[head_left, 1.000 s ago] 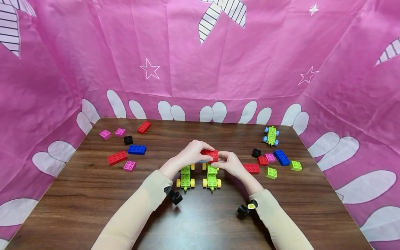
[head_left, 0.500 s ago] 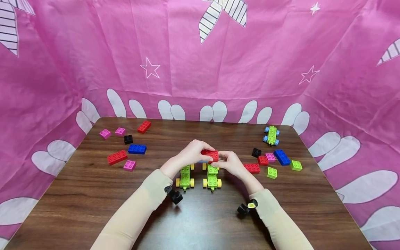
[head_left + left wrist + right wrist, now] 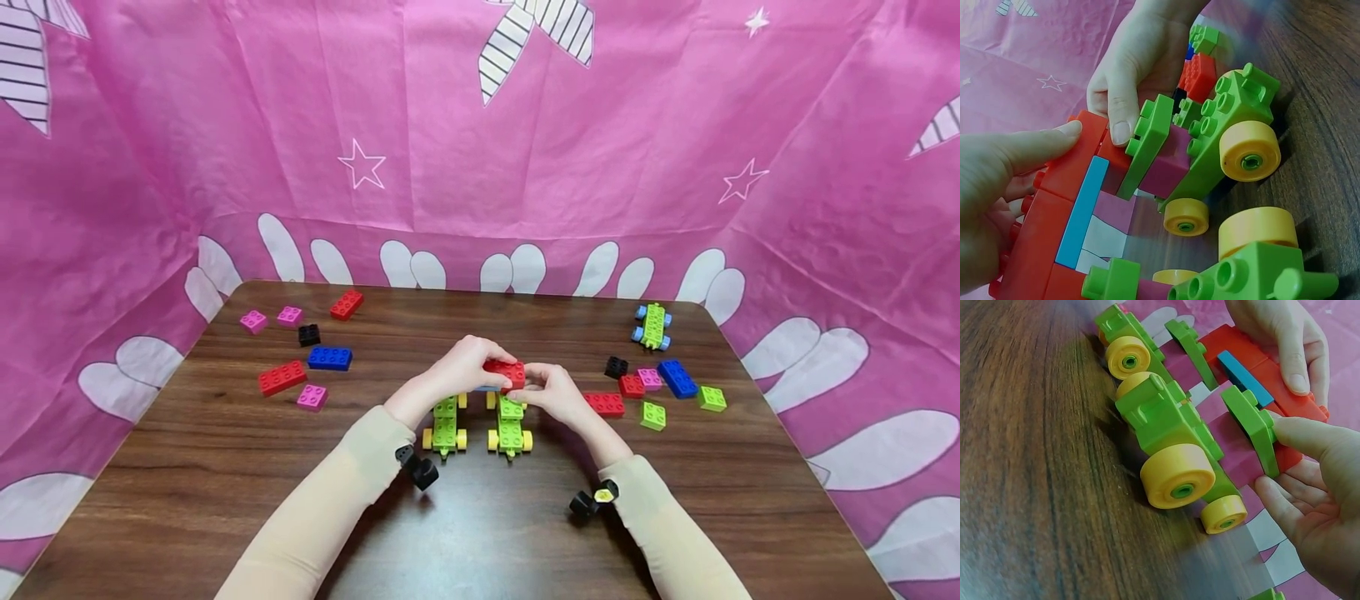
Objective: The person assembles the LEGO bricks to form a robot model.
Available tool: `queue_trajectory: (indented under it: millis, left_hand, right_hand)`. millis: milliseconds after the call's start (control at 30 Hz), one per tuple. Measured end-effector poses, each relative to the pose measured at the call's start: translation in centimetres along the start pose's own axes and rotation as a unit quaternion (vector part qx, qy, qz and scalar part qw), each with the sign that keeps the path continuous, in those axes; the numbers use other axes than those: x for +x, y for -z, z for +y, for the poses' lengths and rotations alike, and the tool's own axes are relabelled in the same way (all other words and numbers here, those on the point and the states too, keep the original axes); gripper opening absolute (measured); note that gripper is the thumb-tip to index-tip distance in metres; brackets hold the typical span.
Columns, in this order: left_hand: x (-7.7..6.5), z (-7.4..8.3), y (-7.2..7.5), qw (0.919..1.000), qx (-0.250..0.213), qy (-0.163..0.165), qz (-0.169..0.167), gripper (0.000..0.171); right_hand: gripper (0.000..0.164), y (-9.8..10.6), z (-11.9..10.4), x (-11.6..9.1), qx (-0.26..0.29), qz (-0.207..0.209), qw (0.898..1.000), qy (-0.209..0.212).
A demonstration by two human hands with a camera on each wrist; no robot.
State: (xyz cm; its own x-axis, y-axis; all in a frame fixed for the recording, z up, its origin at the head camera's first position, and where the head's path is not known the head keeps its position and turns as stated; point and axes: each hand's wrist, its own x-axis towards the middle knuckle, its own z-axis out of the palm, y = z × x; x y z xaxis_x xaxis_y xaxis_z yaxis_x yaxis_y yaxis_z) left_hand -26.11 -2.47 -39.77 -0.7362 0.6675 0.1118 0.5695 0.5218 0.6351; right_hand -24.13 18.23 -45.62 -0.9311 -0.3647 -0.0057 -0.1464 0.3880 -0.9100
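Two lime green wheeled bases stand side by side in the head view, the left base (image 3: 445, 433) and the right base (image 3: 510, 435), both with yellow wheels. In the right wrist view, a magenta brick (image 3: 1232, 450) and a green plate (image 3: 1250, 428) rise from the nearer base. Red bricks (image 3: 1044, 225) and a thin blue plate (image 3: 1082, 212) bridge the two bases across the top. My left hand (image 3: 470, 367) grips the red bricks from the left, thumb on the near side. My right hand (image 3: 553, 392) pinches the right end at the lower red brick (image 3: 1113, 164), beside the green plate.
Loose bricks lie to the left, among them a blue brick (image 3: 330, 358) and a red brick (image 3: 282, 378). On the right are a blue brick (image 3: 677, 378), a lime brick (image 3: 652, 416) and several others. A green base with blue wheels (image 3: 652, 326) stands at the back right.
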Motion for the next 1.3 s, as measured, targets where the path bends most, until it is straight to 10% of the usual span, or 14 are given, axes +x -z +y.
queue_trajectory:
  millis: [1300]
  left_hand:
    - [-0.04,0.19,-0.14,0.9999,-0.003,0.015,0.003,0.033]
  right_hand:
    - [0.038,-0.09,0.15,0.02,0.031,-0.006,0.999,0.02]
